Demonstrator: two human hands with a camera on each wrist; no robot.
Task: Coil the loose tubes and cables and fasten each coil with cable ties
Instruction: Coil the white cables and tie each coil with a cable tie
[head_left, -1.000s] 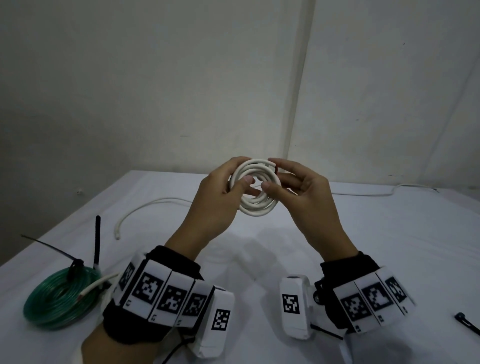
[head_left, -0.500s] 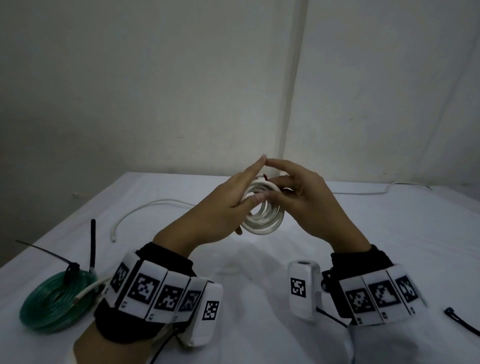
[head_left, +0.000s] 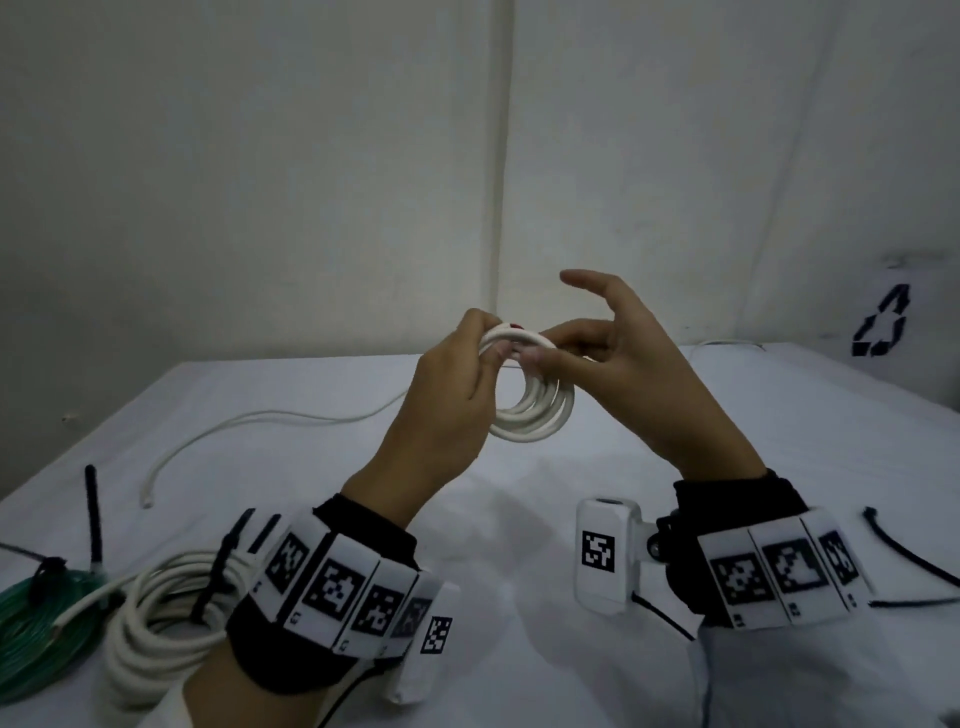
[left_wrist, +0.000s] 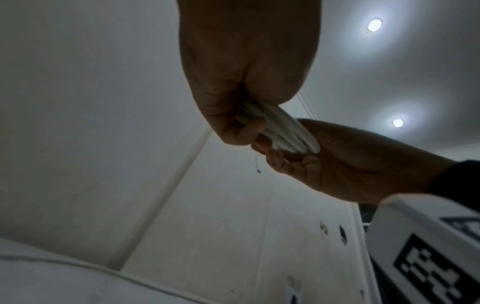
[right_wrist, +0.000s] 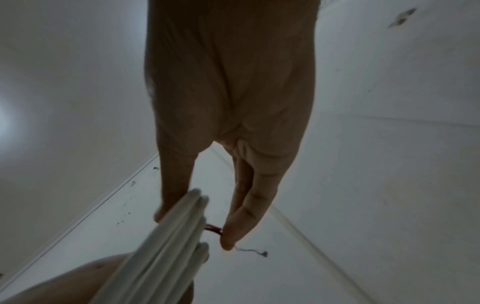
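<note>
Both hands hold a small white cable coil up above the white table. My left hand grips the coil's upper left side with curled fingers. From the right, my right hand pinches the top of the coil with thumb and lower fingers, its index finger raised free. A short red wire end sticks out at the top of the coil. In the left wrist view the coil runs from my left hand into my right hand. In the right wrist view a fingertip touches the red wire end beside the coil.
A green tube coil with black ties and a larger white coil with a black tie lie at the near left. A loose white cable crosses the left of the table. Loose black cable ties lie at the near right.
My left fingers, straight half a second ago, now curl around the coil's top. My right index finger has lifted off. The view has dropped, which brings the larger white coil into sight.
</note>
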